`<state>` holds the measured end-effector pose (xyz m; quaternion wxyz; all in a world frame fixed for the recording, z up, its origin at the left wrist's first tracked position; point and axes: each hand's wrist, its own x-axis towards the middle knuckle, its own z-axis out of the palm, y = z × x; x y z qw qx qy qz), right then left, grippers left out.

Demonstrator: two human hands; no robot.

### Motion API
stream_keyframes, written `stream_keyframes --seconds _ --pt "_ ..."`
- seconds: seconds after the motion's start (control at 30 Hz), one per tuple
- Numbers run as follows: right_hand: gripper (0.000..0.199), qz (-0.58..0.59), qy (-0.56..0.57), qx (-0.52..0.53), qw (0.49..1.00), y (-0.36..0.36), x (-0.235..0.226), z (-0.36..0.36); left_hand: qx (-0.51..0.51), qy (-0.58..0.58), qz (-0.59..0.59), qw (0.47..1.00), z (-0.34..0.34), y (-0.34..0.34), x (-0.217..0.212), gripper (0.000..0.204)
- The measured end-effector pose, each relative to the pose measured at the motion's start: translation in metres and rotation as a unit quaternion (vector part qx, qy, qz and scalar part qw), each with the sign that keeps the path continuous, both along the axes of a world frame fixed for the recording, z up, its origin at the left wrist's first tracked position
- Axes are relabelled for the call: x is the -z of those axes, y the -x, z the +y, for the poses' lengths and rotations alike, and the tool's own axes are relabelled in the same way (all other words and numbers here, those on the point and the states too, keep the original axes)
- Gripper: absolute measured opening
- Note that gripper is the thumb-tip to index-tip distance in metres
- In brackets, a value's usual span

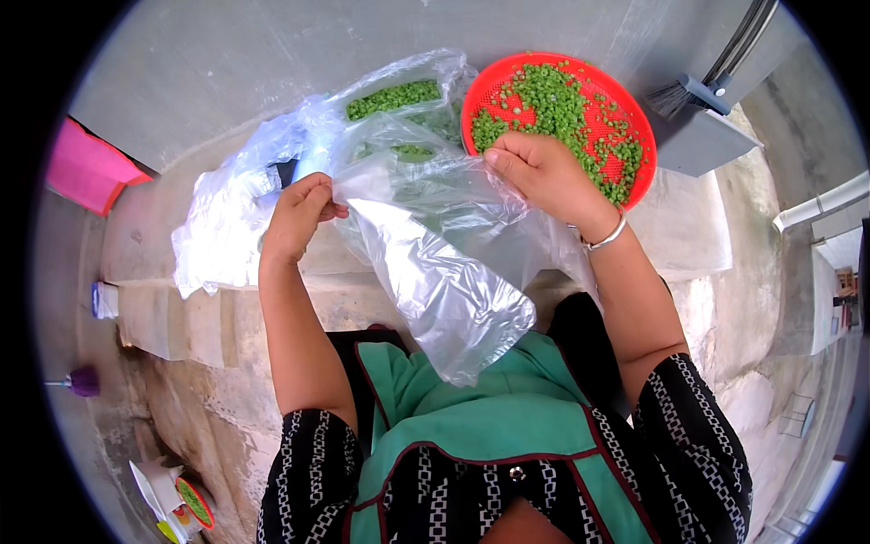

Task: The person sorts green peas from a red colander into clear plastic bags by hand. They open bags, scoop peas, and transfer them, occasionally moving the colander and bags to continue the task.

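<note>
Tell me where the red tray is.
In the head view, the red tray sits at the upper right of centre, just beyond the right hand and left of the grey brush.

Red basket (pixel 647 154): lower edge partly hidden behind right hand (pixel 541 172).
Green pieces (pixel 412 151): partly obscured by plastic bag (pixel 435 272) folds.
Brush (pixel 705 93): poles cut off at upper edge.
Shelf items (pixel 846 288), far right: too small to identify.

Bright, soft light; white glare streaks the clear plastic bag (pixel 444 281) below and left of the red basket (pixel 646 145); far right of it, straight edges bow
</note>
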<state>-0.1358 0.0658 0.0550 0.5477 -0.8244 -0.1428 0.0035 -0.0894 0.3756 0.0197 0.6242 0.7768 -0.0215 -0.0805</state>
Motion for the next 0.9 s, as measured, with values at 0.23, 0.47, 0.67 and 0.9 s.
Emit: stream_keyframes --seconds 0.23,0.47,0.67,0.9 --pt "0.017 0.115 -0.072 -0.092 0.986 0.002 0.004 0.005 0.105 0.097 -0.168 0.975 -0.044 0.02 -0.024 0.024" --pt "0.009 0.116 -0.14 -0.117 0.976 0.001 0.014 0.006 0.198 0.024 0.01 0.98 -0.072 0.025 -0.008 0.019" --pt "0.007 0.164 -0.228 -0.141 0.949 0.003 0.024 0.014 0.198 0.149 0.088 0.965 -0.096 0.037 0.003 0.024" --pt "0.019 0.21 -0.568 0.064 0.793 -0.004 -0.001 -0.022 0.058 0.386 0.012 0.921 -0.068 0.037 -0.013 0.011"
